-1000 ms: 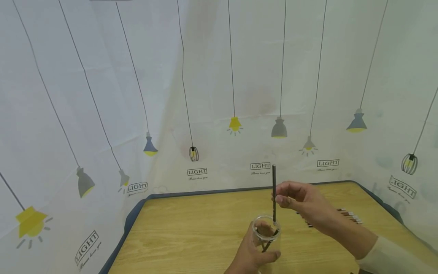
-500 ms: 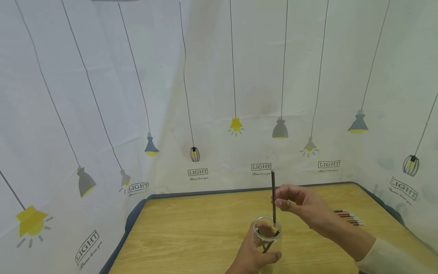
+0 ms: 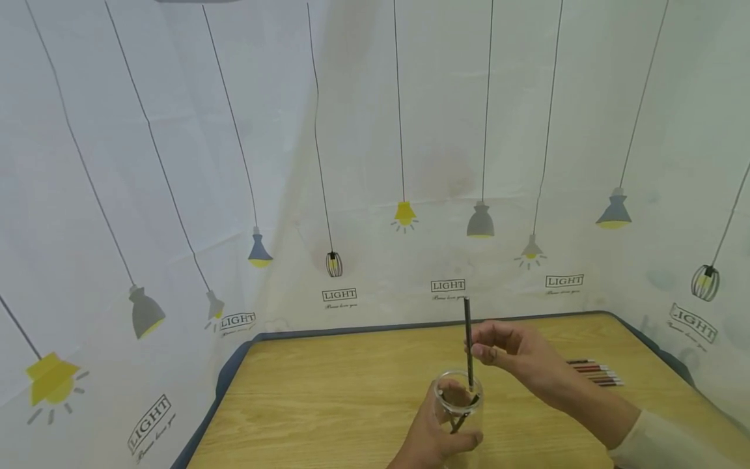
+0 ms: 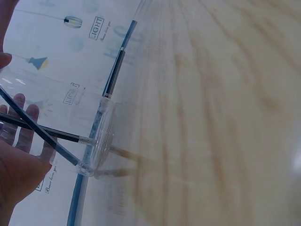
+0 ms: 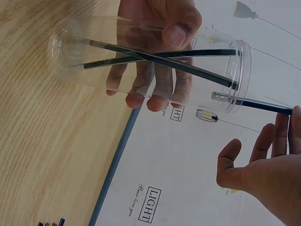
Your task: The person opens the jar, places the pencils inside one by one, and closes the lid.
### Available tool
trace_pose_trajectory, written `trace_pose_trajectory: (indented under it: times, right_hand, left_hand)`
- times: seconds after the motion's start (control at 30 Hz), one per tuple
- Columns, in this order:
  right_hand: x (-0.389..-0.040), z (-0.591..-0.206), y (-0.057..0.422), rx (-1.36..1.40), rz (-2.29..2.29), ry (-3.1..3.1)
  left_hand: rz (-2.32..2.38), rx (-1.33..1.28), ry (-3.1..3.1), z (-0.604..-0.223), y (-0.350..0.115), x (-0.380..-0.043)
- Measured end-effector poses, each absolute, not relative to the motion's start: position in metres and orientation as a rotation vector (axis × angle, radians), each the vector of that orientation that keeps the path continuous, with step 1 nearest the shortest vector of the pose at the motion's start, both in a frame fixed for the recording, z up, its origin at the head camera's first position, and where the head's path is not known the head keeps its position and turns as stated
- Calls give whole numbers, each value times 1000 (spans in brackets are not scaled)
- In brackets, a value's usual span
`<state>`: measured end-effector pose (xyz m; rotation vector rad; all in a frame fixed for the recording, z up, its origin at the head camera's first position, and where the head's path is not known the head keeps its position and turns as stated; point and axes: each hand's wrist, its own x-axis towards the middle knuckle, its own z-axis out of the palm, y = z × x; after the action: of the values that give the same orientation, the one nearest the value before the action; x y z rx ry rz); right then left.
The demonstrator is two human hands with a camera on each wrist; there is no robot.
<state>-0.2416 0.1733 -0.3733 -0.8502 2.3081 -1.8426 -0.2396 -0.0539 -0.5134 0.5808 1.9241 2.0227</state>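
My left hand (image 3: pixel 430 433) grips a clear jar (image 3: pixel 458 409) around its side, with the mouth upward. Inside, two dark pencils, one in front (image 5: pixel 197 73) and one behind (image 5: pixel 113 62), lean across each other; their metal-banded ends are at the bottom in the left wrist view. Above the mouth, my right hand (image 3: pixel 530 361) pinches another dark pencil (image 3: pixel 468 332) between thumb and fingers. That pencil stands nearly upright, and its metal-banded eraser end (image 5: pixel 220 96) overlaps the jar's rim in the right wrist view.
On the wood-grain table (image 3: pixel 305 397), several pencils (image 3: pixel 597 374) lie side by side behind my right forearm, partly hidden by it. A white curtain (image 3: pixel 363 143) printed with hanging lamps surrounds the table's far and side edges.
My right hand has lowered a little, bringing the upright pencil's lower end down at the jar's mouth. My left hand and the jar stay almost where they were.
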Motion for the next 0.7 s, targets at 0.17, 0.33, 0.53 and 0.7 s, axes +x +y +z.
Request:
trace_pose_trajectory:
  times: [0.17, 0.33, 0.53, 0.7]
  right_hand:
    - [-242, -374, 174, -816, -1826, 2302]
    - [-241, -376, 177, -817, -1829, 2286]
    - [-241, -379, 178, -821, -1842, 2264]
    - [-242, -381, 179, -800, -1821, 2290]
  left_hand:
    - [2018, 576, 1937, -512, -54, -239]
    - [2020, 576, 1924, -512, -54, -238]
    - [2024, 564, 1916, -512, -53, -237]
    - [2022, 538, 1921, -511, -53, -237]
